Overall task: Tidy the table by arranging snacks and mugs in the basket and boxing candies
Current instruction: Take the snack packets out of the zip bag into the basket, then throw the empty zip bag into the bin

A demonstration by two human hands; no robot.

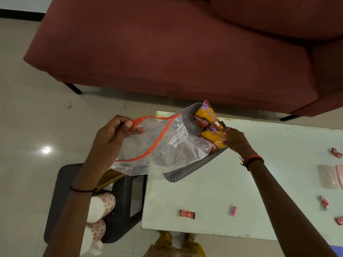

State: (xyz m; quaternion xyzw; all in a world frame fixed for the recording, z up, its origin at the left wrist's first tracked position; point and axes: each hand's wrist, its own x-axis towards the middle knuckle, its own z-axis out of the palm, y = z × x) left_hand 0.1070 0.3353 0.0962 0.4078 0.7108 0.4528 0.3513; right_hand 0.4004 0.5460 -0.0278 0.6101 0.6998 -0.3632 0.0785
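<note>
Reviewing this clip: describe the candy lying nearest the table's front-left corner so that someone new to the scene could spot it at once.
Start at the white table and follow its near edge toward the left. The candy lies flat there, alone, left of a smaller pink candy. It is the red, rectangular wrapper, wider than its neighbour, which stands narrow and pink.

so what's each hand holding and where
Left hand pinches the clear plastic zip bag by its red seal. Right hand touches a yellow-red snack packet; grip unclear.

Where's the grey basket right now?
The grey basket sits at the table's far-left corner, partly behind the zip bag, with snack packets inside.
</note>
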